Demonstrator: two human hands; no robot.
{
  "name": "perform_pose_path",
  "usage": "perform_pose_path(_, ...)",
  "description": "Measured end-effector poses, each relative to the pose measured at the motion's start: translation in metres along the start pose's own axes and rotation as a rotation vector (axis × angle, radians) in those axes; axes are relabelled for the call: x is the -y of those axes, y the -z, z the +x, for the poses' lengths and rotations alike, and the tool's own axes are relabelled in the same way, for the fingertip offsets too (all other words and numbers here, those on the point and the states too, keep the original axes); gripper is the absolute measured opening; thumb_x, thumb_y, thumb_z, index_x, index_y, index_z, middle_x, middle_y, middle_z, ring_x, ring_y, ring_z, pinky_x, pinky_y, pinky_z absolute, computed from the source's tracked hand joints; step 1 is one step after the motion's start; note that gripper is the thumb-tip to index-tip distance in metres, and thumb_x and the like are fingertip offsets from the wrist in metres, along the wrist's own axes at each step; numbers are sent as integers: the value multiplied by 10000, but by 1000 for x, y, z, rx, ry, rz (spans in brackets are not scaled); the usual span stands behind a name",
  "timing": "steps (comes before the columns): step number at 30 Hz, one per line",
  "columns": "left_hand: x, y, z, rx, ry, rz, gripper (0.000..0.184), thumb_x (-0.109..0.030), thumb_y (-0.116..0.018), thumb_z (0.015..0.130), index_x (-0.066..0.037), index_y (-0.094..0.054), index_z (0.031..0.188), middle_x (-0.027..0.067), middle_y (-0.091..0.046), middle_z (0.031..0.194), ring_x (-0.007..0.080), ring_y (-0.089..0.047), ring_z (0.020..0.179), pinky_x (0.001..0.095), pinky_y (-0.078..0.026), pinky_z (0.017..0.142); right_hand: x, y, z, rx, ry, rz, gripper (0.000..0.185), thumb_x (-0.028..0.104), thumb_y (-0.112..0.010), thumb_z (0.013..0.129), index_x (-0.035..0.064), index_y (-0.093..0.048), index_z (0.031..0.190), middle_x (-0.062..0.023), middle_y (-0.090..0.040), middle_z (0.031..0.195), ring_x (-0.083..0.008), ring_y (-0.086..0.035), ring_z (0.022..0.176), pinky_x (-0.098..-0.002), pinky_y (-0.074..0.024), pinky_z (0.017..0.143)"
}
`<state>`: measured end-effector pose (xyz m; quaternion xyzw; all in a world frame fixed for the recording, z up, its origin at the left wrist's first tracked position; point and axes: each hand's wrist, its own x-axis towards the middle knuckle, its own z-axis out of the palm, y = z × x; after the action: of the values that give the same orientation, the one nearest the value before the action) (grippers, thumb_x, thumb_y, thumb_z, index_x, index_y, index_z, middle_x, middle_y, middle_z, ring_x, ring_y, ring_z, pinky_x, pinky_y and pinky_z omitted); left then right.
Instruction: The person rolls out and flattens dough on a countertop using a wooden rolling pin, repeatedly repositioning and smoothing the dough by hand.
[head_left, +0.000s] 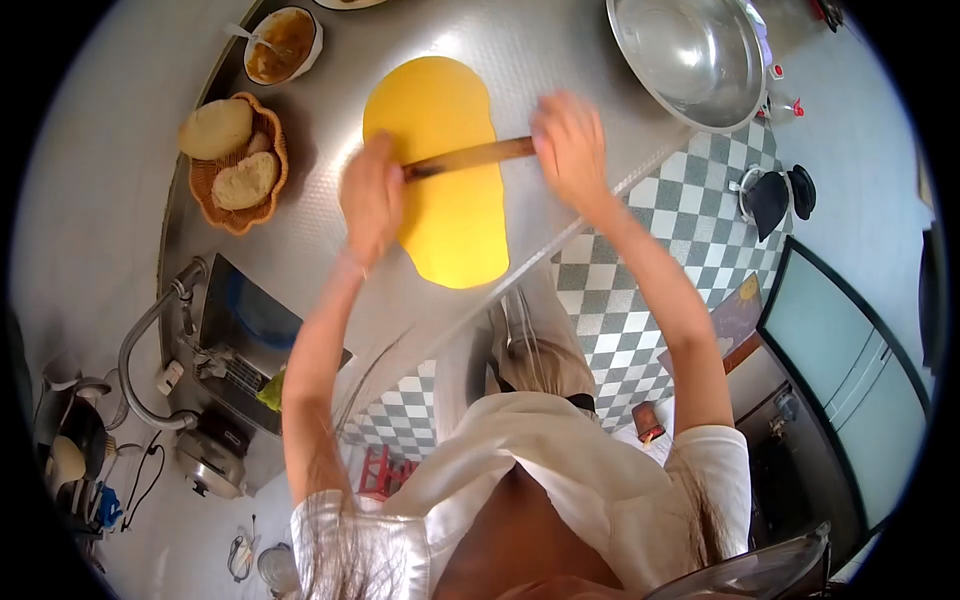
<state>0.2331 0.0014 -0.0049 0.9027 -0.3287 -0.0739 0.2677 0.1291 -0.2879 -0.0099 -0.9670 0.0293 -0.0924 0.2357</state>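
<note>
A wooden rolling pin (470, 158) lies across a flat, elongated sheet of yellow dough (455, 225) on the steel counter. At the pin's left end is my left hand (373, 195), fingers closed round it and slightly blurred. My right hand (570, 145) grips the other end, off the dough's right edge. The pin is tilted, its right end farther from my body. The dough has a rounded far end and a somewhat uneven near edge.
On the left of the counter (560, 60) stand a wicker basket (278, 185) with bread-like pieces and a bowl of brown sauce (290, 45) with a spoon. A large metal bowl (690, 60) sits at the right edge. A sink (225, 300) with a curved faucet (140, 345) is at lower left.
</note>
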Motion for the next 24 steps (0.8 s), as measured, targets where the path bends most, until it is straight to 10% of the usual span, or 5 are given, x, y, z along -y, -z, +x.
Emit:
perform_pose_path(2,-4,3,46,-220,124,155,508,-255,-457,917,-14,-404,1361,207,-370,1435,372,-390,1277,489,-303,1056,-7,-13,41,-77,-21,-39,598,281,-565,865,37,-398,1384,-152,-360,1464,-321,-307,1367,-516,-204,1115)
perform_pose_path(8,-25,-18,-27,51,68,245,613,-253,-468,909,-43,-290,1456,162,-284,1513,325,-252,1404,465,-186,1146,27,-13,-30,74,-98,-154,604,274,-561,869,32,-387,1394,-153,-350,1471,-319,-308,1364,-512,-206,1112)
perform_pose_path(15,-50,-2,-105,278,39,111,605,-231,-486,908,-41,-297,1451,149,-271,1521,328,-259,1399,482,-196,1137,44,2,-102,142,-119,-40,616,265,-572,857,30,-385,1395,-158,-335,1479,-323,-288,1376,-527,-192,1114)
perform_pose_path(18,-36,-9,-52,-89,117,154,610,-243,-486,912,-44,-290,1454,151,-251,1529,331,-243,1404,486,-189,1139,35,-7,-55,48,-127,-85,601,265,-562,864,34,-392,1391,-158,-330,1482,-324,-282,1380,-521,-189,1115)
perform_pose_path(24,-50,-26,-119,174,42,209,649,-262,-543,875,-70,-314,1450,123,-278,1524,295,-281,1392,462,-236,1127,59,-3,-125,118,-175,-123,559,281,-567,868,66,-430,1366,-142,-348,1471,-317,-296,1370,-508,-214,1104)
